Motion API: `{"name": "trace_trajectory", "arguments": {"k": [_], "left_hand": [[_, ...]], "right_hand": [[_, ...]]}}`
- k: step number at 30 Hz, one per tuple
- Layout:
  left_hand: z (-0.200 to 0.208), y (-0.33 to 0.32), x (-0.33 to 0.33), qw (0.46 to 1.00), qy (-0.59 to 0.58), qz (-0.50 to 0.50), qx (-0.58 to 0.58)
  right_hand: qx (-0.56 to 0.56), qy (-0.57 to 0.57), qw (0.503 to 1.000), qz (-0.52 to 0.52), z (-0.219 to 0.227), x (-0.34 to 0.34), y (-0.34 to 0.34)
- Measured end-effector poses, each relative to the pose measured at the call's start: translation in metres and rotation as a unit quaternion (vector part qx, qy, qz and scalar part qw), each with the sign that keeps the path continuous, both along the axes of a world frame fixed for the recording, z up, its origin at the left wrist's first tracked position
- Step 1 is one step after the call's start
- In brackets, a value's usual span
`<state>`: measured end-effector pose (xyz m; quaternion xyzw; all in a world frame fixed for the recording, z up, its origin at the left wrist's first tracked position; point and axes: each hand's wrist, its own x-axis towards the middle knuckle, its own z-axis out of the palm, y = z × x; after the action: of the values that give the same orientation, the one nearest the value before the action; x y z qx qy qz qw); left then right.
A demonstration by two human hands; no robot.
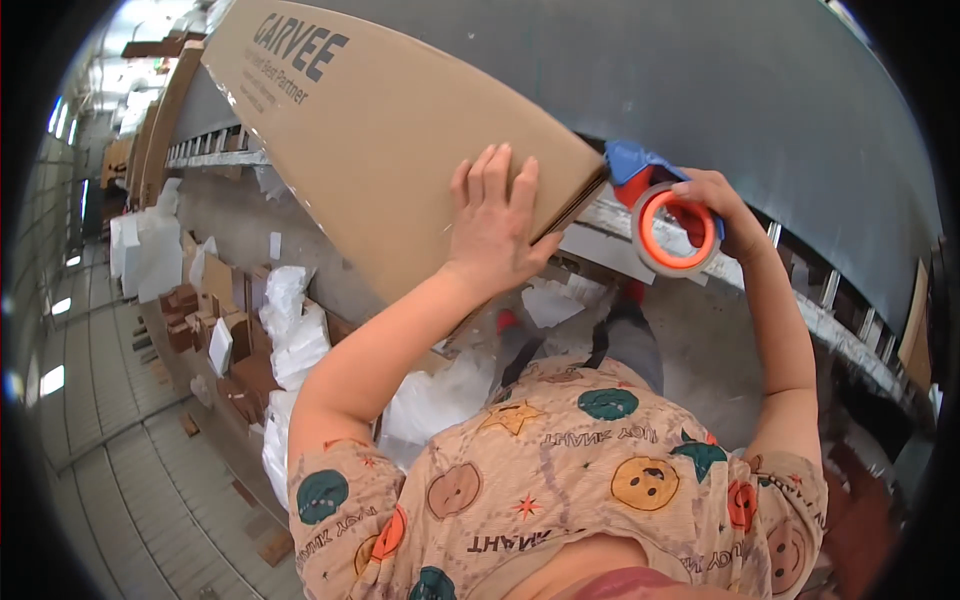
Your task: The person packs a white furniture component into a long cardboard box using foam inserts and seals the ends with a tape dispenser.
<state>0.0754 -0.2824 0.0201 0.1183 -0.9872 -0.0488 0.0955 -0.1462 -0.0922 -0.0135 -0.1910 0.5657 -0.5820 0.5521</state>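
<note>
A long brown cardboard box (pixel 400 110) with dark print lies across the grey conveyor belt, one end toward me. My left hand (pixel 492 215) rests on its top near that end, fingers spread flat and the thumb reaching over the edge. My right hand (pixel 722 212) grips a blue tape dispenser (pixel 640 160) that carries a roll of tape on an orange-red core (pixel 650 235). The dispenser's blue head is up against the box's near right corner. Whether tape is stuck to the cardboard there I cannot tell.
The dark conveyor belt (pixel 760 110) stretches away to the right, with a metal side rail (pixel 840 335) along its near edge. On the floor at left lie white foam and plastic packing (pixel 295 320) and brown cardboard scraps (pixel 185 310). More plastic wrap lies near my legs.
</note>
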Motion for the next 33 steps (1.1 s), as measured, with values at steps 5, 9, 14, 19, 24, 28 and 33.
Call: {"name": "trace_trajectory", "arguments": {"k": [5,9,14,19,24,28,33], "left_hand": [[-0.021,-0.014,-0.007,0.990,0.102,-0.080,0.058],[-0.046,-0.032,-0.018,0.956,0.149,-0.159,0.198],[-0.038,-0.032,-0.015,0.974,0.157,-0.039,0.158],[-0.033,-0.055,-0.009,0.964,0.139,-0.175,0.146],[0.001,-0.049,0.075,0.829,-0.025,-0.559,-0.005],[0.031,-0.072,0.116,0.747,-0.193,-0.578,-0.265],[0.021,-0.105,0.104,0.809,-0.107,-0.576,-0.037]], "right_hand": [[0.009,0.015,0.966,-0.258,0.006,0.074,0.013],[-0.098,0.070,0.917,-0.380,-0.006,0.155,-0.015],[-0.027,0.178,0.938,-0.298,0.010,0.360,-0.040],[-0.011,0.185,0.946,-0.265,-0.012,0.490,-0.108],[-0.070,0.120,0.948,-0.288,-0.022,0.411,-0.159],[-0.099,0.191,0.910,-0.354,-0.065,0.417,-0.212],[0.005,0.034,0.997,-0.073,-0.048,0.393,-0.079]]}}
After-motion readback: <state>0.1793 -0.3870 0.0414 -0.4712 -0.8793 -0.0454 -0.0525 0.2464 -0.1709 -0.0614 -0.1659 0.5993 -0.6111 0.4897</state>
